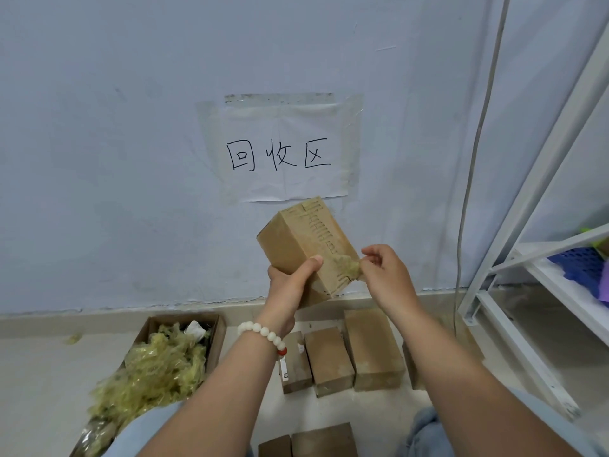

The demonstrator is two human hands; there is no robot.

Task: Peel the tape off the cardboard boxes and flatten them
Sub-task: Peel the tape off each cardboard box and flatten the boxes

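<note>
Left hand [288, 286] grips a tilted cardboard box [293, 242]; right hand [387, 277] fingers [371, 253] pinch its loose tape [349, 267]

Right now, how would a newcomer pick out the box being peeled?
Find the paper sign taped to the wall. Just below it, the left hand holds one box up, tilted, while the right hand pinches tape off it. The other boxes lie on the floor.

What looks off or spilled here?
Peeled tape wads overflow the open carton at left, spilling past its near end; one scrap lies loose by the baseboard. The held box face is torn in ridges.
</note>
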